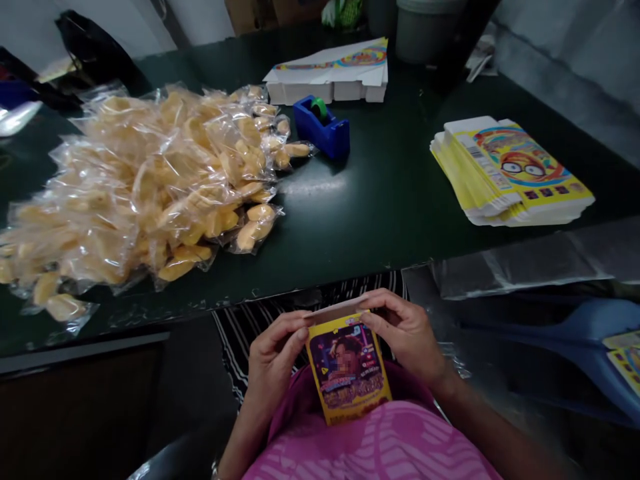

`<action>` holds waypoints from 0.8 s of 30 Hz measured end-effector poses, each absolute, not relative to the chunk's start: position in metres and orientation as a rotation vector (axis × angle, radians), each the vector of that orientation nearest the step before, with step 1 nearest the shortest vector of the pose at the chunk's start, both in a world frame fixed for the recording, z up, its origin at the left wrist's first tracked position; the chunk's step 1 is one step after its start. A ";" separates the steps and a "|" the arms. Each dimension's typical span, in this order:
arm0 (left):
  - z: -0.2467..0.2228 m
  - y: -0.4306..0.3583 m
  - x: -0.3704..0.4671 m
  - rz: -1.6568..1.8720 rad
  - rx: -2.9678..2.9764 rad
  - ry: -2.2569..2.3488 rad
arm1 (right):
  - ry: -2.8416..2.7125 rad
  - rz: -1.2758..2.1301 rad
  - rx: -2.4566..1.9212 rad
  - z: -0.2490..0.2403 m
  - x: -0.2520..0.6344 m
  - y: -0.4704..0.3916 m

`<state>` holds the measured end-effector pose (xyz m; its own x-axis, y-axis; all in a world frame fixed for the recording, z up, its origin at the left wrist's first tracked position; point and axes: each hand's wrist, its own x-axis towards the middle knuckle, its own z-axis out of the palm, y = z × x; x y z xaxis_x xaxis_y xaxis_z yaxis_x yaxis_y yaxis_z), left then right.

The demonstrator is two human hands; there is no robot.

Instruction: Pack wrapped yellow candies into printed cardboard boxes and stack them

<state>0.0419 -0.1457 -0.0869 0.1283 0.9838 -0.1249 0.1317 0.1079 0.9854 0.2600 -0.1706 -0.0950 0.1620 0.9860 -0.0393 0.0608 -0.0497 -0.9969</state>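
Left hand (275, 357) is pinching the top left corner of a yellow printed cardboard box (347, 377), thumb in front, fingers curling behind; right hand (405, 333) is pinching the top right likewise. Both wrists are bending inward. Box is tilting over the lap, near the dark green table (320, 230), bottom edge meeting a pink patterned shirt (400, 443). Pale flap (337, 309) is hiding the box's inside; frame edge is cutting off a blue plastic chair (595, 327).
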 end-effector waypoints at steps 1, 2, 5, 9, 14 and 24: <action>-0.086 -0.145 0.044 0.972 1.206 1.245 | -1.060 1.121 -1.347 -0.095 0.260 -0.170; -0.086 -0.144 0.045 0.975 1.125 1.233 | -0.999 1.152 -1.325 -0.094 0.261 -0.170; -0.085 -0.137 0.045 0.932 0.966 1.178 | -1.024 1.170 -1.282 -0.089 0.266 -0.172; -0.085 -0.128 0.042 0.803 1.042 1.099 | -1.385 1.111 -1.264 -0.079 0.276 -0.173; -0.080 -0.135 0.052 0.769 0.914 1.122 | -1.258 1.298 -1.302 -0.073 0.282 -0.176; -0.067 -0.126 0.072 0.755 0.900 1.120 | -1.153 1.343 -1.453 -0.059 0.279 -0.156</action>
<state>0.0725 -0.1265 -0.0674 0.2710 0.8671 -0.4180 -0.0615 0.4490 0.8914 0.2792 -0.1561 -0.0591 0.0091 0.9710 -0.2389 0.0888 -0.2387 -0.9670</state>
